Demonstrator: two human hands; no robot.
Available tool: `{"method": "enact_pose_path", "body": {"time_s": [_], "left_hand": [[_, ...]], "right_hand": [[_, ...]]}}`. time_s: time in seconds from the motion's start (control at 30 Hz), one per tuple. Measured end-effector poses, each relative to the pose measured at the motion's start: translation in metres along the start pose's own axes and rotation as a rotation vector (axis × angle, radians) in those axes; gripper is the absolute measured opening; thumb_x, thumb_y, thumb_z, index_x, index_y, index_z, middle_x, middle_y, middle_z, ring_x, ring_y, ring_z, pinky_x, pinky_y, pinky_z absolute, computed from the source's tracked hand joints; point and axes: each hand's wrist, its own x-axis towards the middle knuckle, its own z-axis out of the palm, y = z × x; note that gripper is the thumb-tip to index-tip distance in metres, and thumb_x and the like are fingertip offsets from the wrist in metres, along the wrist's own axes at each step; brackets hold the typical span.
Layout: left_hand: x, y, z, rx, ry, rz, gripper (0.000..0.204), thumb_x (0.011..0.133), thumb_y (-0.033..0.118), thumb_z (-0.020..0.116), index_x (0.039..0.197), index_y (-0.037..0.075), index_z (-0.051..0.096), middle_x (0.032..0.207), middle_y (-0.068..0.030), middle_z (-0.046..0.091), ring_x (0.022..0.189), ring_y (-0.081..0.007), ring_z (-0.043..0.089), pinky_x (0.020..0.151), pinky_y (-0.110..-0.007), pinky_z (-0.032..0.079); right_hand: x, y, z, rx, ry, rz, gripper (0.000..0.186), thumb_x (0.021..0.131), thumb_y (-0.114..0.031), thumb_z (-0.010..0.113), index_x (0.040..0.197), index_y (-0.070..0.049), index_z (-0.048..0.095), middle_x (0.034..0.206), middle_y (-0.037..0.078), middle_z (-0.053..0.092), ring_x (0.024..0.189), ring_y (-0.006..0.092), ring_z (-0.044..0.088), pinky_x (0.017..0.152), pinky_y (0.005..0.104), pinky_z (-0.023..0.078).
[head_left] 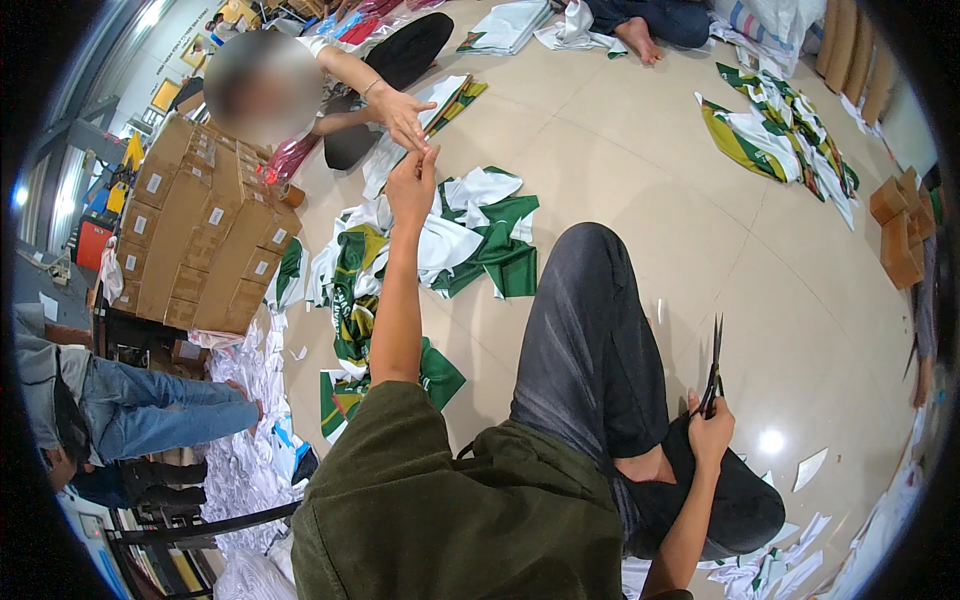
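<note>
Right grip (712, 432) clamped on scissors (713, 365), blades up | left grip (412, 185) pinched, touching co-worker's hand (400, 115)

Stack of brown cardboard boxes (205, 235) at left, w/ small white rectangular labels (215, 216) on the faces toward the camera, approx. one per box. The stack sits on a dark stand by the floor's edge. More brown boxes (898, 235) at far right, beside the wall, no labels visible. Upper left, on the wall: yellow framed signs (166, 95), rectangular, too small to make out. No screens in view.
</note>
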Motion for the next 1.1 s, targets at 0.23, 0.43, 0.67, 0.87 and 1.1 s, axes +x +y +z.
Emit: {"method": "enact_pose_path", "body": {"time_s": [0.23,0.43,0.67,0.87,1.1], "left_hand": [[0.001,0.003,-0.005,-0.048,-0.051,0.027,0.038,0.098,0.039,0.06,0.092,0.004,0.072,0.072,-0.0135,0.07,0.065,-0.0283,0.068,0.061,-0.038,0.05],[0.01,0.014,-0.016,0.134,-0.062,0.015,0.045,0.094,0.048,0.064,0.078,0.006,0.068,0.063,-0.0113,0.065,0.059,-0.0284,0.065,0.055,-0.04,0.046],[0.037,0.004,-0.009,0.178,0.026,0.105,0.053,0.089,0.052,0.069,0.065,0.005,0.059,0.058,-0.0115,0.061,0.053,-0.03,0.061,0.05,-0.041,0.042],[0.03,0.004,-0.007,0.055,0.022,0.116,0.042,0.09,0.041,0.071,0.071,0.004,0.063,0.061,-0.0124,0.063,0.055,-0.0301,0.062,0.051,-0.04,0.044],[0.027,0.007,-0.005,-0.206,-0.021,0.086,0.029,0.096,0.028,0.066,0.083,0.002,0.066,0.068,-0.0119,0.069,0.06,-0.0248,0.067,0.056,-0.035,0.047]], "right_hand": [[0.001,0.003,0.005,-0.013,-0.005,-0.002,0.051,0.086,-0.044,0.074,0.072,0.002,0.058,0.064,0.02,0.06,0.061,0.0384,0.061,0.06,0.0456,0.045],[-0.001,0.0,0.002,-0.002,-0.006,0.005,0.048,0.086,-0.043,0.073,0.073,0.001,0.061,0.065,0.02,0.062,0.064,0.0389,0.063,0.062,0.0453,0.047],[0.0,-0.003,0.001,-0.013,-0.02,0.02,0.046,0.086,-0.042,0.074,0.074,0.001,0.06,0.066,0.019,0.062,0.065,0.0383,0.063,0.063,0.0456,0.047],[-0.001,-0.005,-0.001,-0.003,-0.03,0.038,0.046,0.086,-0.042,0.074,0.074,0.001,0.06,0.067,0.018,0.063,0.065,0.0375,0.063,0.063,0.0455,0.047],[0.001,0.0,0.001,-0.012,-0.034,0.024,0.046,0.085,-0.042,0.074,0.075,0.001,0.061,0.067,0.019,0.063,0.064,0.0369,0.063,0.063,0.0451,0.048]]}}
